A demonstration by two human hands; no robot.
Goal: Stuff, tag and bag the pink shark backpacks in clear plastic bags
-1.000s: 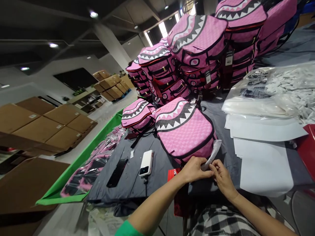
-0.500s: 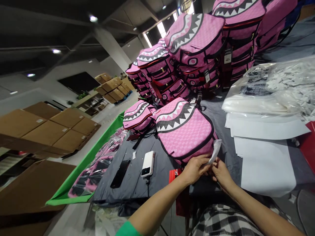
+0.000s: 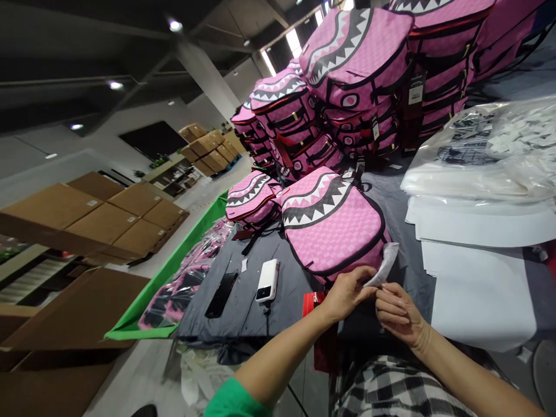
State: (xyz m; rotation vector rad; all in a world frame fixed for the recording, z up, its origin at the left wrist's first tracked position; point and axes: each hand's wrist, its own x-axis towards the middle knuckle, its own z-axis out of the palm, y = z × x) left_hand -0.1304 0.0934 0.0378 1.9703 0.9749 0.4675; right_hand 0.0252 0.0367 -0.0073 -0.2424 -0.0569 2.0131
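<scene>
A pink backpack (image 3: 336,229) with a black-and-white zigzag teeth print lies on the grey-covered table in front of me. At its lower right corner my left hand (image 3: 351,294) is closed on a curled white strip (image 3: 384,267), which looks like paper or thin plastic. Close by on the right, my right hand (image 3: 400,315) has its fingers curled, thumb and forefinger pinched near the strip's lower end. What the pinch holds is too small to make out. A red tag (image 3: 309,303) hangs below the backpack beside my left wrist.
A smaller pink bag (image 3: 253,200) sits left of the backpack. Nearer are a white power bank (image 3: 268,280) with a cable and a black phone (image 3: 221,295). Stacked backpacks (image 3: 356,58) rise behind. White sheets (image 3: 482,289) and clear plastic bags (image 3: 473,156) lie right. A green-edged bin (image 3: 130,331) adjoins the table.
My right hand has drawn slightly away from my left, its curled fingers now turned more into view. My left hand stays by the white strip. The whole view has shifted a little.
</scene>
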